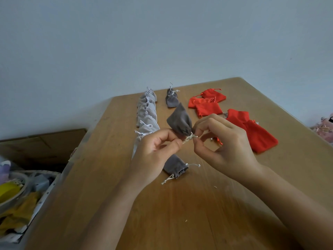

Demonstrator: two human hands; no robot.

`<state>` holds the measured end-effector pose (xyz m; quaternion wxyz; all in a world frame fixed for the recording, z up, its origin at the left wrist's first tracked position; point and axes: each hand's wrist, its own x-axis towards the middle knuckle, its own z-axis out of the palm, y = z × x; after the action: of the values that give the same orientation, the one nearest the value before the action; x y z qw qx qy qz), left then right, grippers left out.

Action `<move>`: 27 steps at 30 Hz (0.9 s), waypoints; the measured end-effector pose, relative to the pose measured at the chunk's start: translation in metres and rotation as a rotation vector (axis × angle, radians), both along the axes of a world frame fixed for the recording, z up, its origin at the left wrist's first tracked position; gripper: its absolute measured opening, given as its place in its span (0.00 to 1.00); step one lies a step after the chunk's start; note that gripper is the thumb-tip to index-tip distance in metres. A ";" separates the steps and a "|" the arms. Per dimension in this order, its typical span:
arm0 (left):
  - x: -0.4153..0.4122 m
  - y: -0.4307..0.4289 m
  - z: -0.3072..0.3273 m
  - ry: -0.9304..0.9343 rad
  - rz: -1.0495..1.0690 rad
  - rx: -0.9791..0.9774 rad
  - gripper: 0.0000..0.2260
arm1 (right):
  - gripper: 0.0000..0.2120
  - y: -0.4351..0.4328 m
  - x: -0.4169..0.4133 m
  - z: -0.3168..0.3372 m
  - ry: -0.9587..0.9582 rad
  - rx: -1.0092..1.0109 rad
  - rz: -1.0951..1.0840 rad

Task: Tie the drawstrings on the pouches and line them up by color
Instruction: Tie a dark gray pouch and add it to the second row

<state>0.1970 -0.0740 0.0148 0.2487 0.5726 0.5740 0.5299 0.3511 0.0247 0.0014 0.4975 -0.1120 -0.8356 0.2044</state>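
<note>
Held pouch: a dark grey velvet drawstring pouch (180, 121) is lifted above the brown wooden table (198, 213), between the 2 hands. Its gathered mouth points toward the person and its closed end tilts up and away.
Drawstring: the cream drawstring (190, 138) is bunched into a small knot at the pouch's mouth.
Left hand: the left hand (158, 148) pinches the cord just left of the knot between thumb and forefinger. Its other fingers are curled in beneath.
Right hand: the right hand (225, 147) pinches the cord just right of the knot with thumb and forefinger tips together. Its remaining fingers are loosely bent.
Light grey row: light grey velvet pouches (146, 114) lie in a line running away from the person, left of the held pouch, with their cords tied.
Dark grey row: tied dark grey pouches (172, 98) sit at the far end, beside the light grey line.
Loose pouch: another dark grey pouch (174, 166) lies on the table below the left hand, its cords trailing loose.
Red pouches: flat red fabric pouches (252, 130) lie scattered on the right.
Off the table: a brown cardboard box (43, 147) stands at the left.
</note>
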 end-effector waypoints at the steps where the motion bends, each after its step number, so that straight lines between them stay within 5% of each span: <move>1: 0.000 -0.001 0.000 0.011 -0.007 0.001 0.09 | 0.03 0.000 -0.001 -0.001 -0.009 -0.007 -0.003; 14: 0.006 -0.001 -0.003 0.085 0.154 0.097 0.11 | 0.02 0.006 -0.003 -0.008 -0.251 -0.004 -0.011; 21: 0.002 0.002 0.001 -0.145 0.150 -0.014 0.05 | 0.06 -0.004 -0.007 -0.013 -0.332 0.045 0.119; 27: -0.008 0.004 0.000 -0.311 0.101 -0.213 0.12 | 0.02 -0.002 -0.007 -0.012 -0.300 -0.011 0.143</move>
<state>0.1893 -0.0697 0.0152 0.3667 0.4247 0.6095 0.5601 0.3439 0.0226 -0.0109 0.3505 -0.0842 -0.9053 0.2248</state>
